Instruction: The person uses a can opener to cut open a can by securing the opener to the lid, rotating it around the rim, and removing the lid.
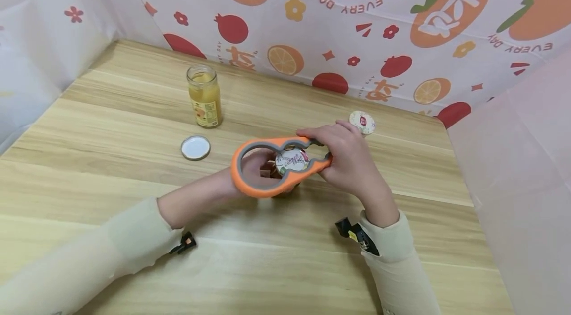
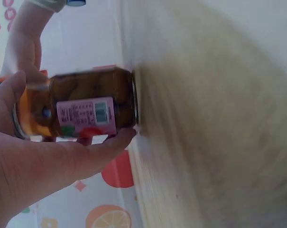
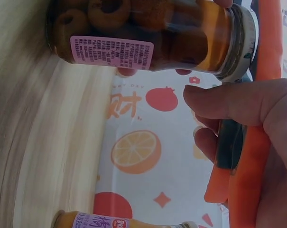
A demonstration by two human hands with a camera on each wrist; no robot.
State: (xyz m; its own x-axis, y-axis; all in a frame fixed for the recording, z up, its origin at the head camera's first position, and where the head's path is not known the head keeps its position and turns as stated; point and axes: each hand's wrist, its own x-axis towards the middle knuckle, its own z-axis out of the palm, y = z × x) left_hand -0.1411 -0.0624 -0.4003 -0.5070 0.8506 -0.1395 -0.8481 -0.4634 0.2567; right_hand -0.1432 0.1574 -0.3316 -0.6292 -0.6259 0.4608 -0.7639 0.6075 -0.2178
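Note:
A glass jar of dark fruit in liquid (image 2: 81, 85) stands upright at the table's middle, with a pink label and a printed lid (image 1: 292, 160). My left hand (image 2: 53, 161) holds the jar by its side, thumb and fingers round the glass. In my right hand (image 1: 350, 156) is an orange jar opener with grey inner edges (image 1: 236, 174). Seen from above, the opener's middle notches frame the lid, while its wide loop lies over my left hand. Whether the notches touch the lid all round cannot be made out.
Behind on the left stands a lidless jar of yellow contents (image 1: 205, 101). A loose lid (image 1: 195, 148) lies before it, white side up. Beyond my right hand is another jar with a printed lid (image 1: 362, 122). A fruit-patterned curtain (image 1: 285, 59) borders the wooden table (image 1: 111, 156).

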